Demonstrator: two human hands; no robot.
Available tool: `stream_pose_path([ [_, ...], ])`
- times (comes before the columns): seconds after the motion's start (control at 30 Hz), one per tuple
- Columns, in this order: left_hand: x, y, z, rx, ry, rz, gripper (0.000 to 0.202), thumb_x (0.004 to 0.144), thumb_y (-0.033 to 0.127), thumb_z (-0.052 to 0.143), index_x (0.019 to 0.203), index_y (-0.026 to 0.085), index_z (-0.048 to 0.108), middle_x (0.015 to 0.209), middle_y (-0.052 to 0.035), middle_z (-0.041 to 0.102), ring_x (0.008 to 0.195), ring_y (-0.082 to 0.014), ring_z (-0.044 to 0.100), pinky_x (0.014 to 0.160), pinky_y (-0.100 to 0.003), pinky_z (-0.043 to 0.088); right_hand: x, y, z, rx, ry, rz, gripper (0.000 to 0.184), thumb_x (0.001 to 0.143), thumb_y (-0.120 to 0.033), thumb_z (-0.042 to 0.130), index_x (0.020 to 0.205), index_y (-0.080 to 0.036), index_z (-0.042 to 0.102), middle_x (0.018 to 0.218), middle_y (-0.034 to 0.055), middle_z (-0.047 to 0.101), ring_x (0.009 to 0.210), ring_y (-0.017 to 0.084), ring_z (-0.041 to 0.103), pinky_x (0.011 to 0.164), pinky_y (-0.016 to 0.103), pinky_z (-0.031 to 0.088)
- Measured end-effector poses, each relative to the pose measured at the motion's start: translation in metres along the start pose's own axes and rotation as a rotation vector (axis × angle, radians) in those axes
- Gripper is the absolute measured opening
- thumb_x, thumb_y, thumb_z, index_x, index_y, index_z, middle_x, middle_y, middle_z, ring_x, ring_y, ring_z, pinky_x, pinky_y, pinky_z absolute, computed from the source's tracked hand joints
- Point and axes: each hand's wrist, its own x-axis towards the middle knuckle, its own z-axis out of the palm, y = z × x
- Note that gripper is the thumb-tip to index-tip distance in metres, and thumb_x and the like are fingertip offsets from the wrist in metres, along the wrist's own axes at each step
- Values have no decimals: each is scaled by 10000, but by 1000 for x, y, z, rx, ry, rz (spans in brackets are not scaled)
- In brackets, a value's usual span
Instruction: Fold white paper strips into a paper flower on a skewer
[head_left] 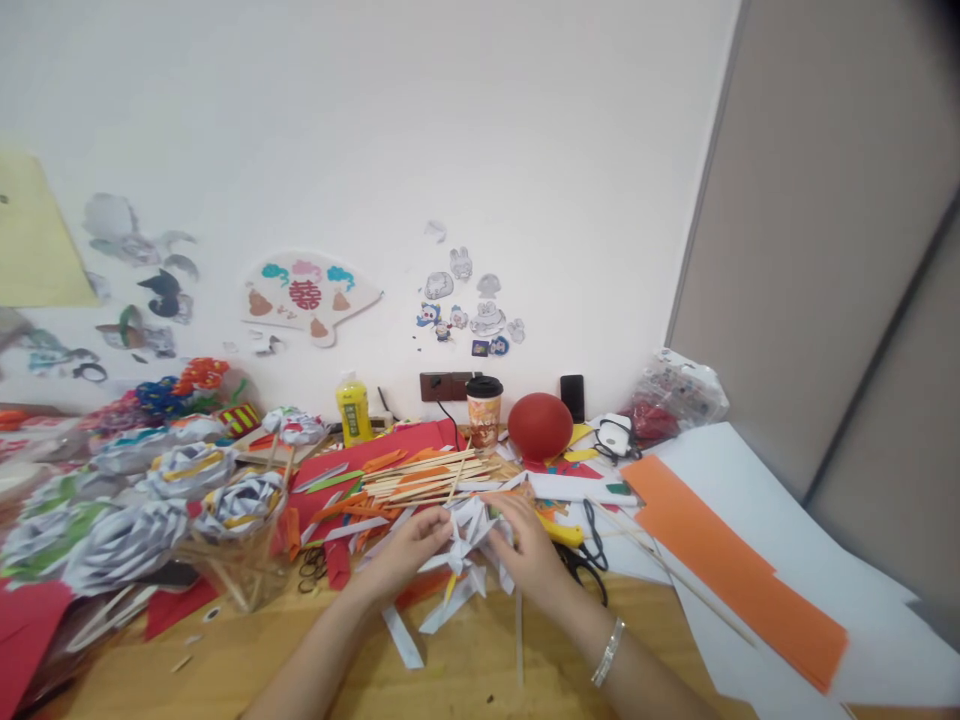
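Observation:
A white folded-paper piece with pointed petals and loose strips (pixel 470 528) is between my two hands, above the wooden table (pixel 300 660). My left hand (pixel 416 548) pinches its left side with thumb and fingers. On the other side, my right hand (pixel 534 552) curls over the paper, its fingertips partly hidden. Below the hands lie white paper strips (pixel 403 637), and a thin stick (pixel 519 635) points toward me. Close behind is a pile of wooden sticks (pixel 420 477) among orange and white paper strips. Black-handled scissors (pixel 589 575) sit just right of my right hand.
White paper roses (pixel 127 545) crowd the left side. Along the wall stand a yellow bottle (pixel 352 410), a lidded paper cup (pixel 484 412) and a red balloon (pixel 540 426). Orange paper (pixel 742 570) lies over white sheets (pixel 855 610) on the right. A yellow-handled tool (pixel 562 531) is near the scissors.

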Motion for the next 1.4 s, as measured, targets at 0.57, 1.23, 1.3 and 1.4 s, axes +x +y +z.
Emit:
stream_pose_path([
  [0.57,0,9,26,395,264,166,170,712,296,567,790,172,652,835,-57,691,806,-207,611,741,-297,460,-1,6,18,103,130,348,209,653,-154,619,860,-181,599,846,30,618,785,186,571,708,285,442],
  [1.23,-15,22,30,537,291,514,61,779,150,507,791,193,548,870,-59,585,874,-183,536,787,-306,430,-1,-6,3,-28,139,-101,103,698,-103,571,698,-200,536,753,16,601,751,179,545,710,293,410],
  [1.3,-16,25,27,538,233,511,44,777,150,518,773,191,533,861,-51,556,870,-178,518,779,-292,416,0,-8,-1,-35,101,-113,109,687,-105,583,683,-197,525,715,8,588,716,172,536,687,285,404],
  [1.4,-17,29,26,509,162,432,68,763,165,546,715,189,504,797,-25,534,812,-166,509,743,-269,403,0,-9,-5,-24,46,-99,100,684,-138,602,676,-193,519,674,-3,562,682,161,516,660,272,394],
])
